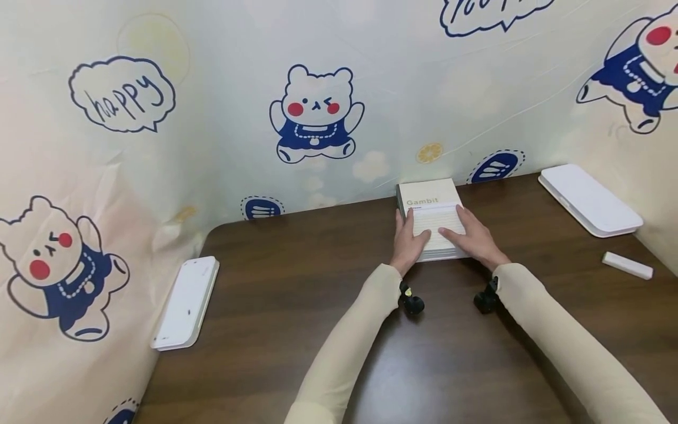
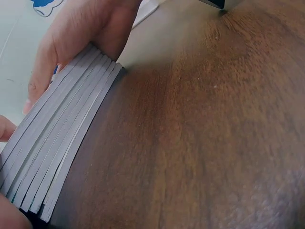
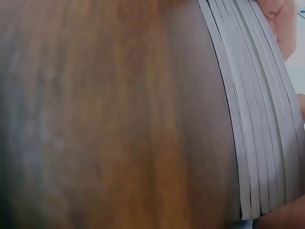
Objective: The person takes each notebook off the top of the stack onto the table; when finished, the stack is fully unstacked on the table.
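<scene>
A stack of thin pale booklets (image 1: 429, 197), the top cover printed "Gambit", lies at the far middle of the dark wooden table (image 1: 296, 306). My left hand (image 1: 409, 240) rests at its left side, fingers straight along the left edge and thumb on top. Flat on the cover's right half lies my right hand (image 1: 474, 238), fingers straight. The left wrist view shows the grey booklet edges (image 2: 57, 143) fanned slightly, with the left hand (image 2: 81, 28) over them. In the right wrist view the same edges (image 3: 257, 119) run down the right side, with a bit of the right hand (image 3: 281, 19) above.
A white flat case (image 1: 185, 303) lies at the table's left edge and a white lidded tray (image 1: 590, 200) at the far right. A small white bar (image 1: 627, 265) sits near the right edge. A bear-print cloth (image 1: 318, 112) walls the back and sides.
</scene>
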Action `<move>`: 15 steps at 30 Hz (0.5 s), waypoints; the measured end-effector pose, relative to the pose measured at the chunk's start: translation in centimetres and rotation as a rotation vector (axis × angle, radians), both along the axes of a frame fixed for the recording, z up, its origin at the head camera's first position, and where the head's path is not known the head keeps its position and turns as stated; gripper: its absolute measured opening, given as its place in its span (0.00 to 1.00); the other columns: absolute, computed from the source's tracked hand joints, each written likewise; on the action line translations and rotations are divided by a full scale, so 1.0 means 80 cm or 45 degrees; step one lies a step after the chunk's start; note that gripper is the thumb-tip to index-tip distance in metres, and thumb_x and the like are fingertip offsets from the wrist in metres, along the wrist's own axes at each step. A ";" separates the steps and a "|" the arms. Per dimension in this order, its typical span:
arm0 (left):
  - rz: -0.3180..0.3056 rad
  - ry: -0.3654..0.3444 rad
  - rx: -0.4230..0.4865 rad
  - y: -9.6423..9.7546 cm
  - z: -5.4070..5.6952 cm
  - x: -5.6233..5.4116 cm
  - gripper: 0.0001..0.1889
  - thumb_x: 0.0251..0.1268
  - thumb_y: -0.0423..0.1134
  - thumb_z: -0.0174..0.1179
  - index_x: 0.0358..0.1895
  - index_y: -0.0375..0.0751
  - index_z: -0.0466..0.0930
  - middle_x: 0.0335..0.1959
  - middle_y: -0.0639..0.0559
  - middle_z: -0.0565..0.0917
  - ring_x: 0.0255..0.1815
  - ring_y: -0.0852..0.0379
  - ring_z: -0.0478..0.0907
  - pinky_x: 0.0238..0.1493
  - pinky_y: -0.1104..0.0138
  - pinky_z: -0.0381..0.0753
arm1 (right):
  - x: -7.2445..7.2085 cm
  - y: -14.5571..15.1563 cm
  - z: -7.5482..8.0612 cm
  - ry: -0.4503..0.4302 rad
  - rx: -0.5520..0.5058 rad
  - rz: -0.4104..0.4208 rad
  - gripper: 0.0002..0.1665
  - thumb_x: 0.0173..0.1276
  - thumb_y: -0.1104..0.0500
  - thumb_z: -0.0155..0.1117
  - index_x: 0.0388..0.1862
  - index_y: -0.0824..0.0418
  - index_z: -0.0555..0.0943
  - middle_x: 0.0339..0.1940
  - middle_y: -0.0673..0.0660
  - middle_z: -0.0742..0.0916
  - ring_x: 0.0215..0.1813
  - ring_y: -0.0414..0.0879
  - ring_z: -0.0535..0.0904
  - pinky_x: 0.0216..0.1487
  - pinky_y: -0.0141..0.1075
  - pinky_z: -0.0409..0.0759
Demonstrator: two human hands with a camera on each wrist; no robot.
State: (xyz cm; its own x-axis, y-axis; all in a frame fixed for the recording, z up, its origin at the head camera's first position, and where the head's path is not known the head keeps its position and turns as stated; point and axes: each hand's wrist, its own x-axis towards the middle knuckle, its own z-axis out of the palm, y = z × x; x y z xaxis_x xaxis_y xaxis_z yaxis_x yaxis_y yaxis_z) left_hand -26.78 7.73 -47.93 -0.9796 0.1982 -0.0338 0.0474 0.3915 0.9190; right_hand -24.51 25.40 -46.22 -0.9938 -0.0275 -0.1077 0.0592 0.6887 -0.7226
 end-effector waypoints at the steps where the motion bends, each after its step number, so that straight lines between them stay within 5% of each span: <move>1: -0.003 -0.001 0.004 0.000 0.000 0.000 0.38 0.67 0.47 0.54 0.78 0.56 0.46 0.81 0.57 0.33 0.80 0.49 0.42 0.75 0.52 0.54 | 0.000 0.001 0.001 -0.002 -0.004 -0.001 0.57 0.69 0.34 0.53 0.79 0.60 0.35 0.80 0.67 0.44 0.79 0.66 0.39 0.74 0.63 0.44; 15: -0.025 -0.007 0.111 -0.003 -0.001 -0.001 0.34 0.72 0.42 0.48 0.78 0.54 0.47 0.81 0.55 0.34 0.80 0.49 0.38 0.76 0.50 0.48 | 0.003 0.016 0.009 -0.063 -0.110 -0.102 0.53 0.71 0.42 0.57 0.79 0.61 0.38 0.80 0.66 0.47 0.79 0.64 0.43 0.75 0.60 0.46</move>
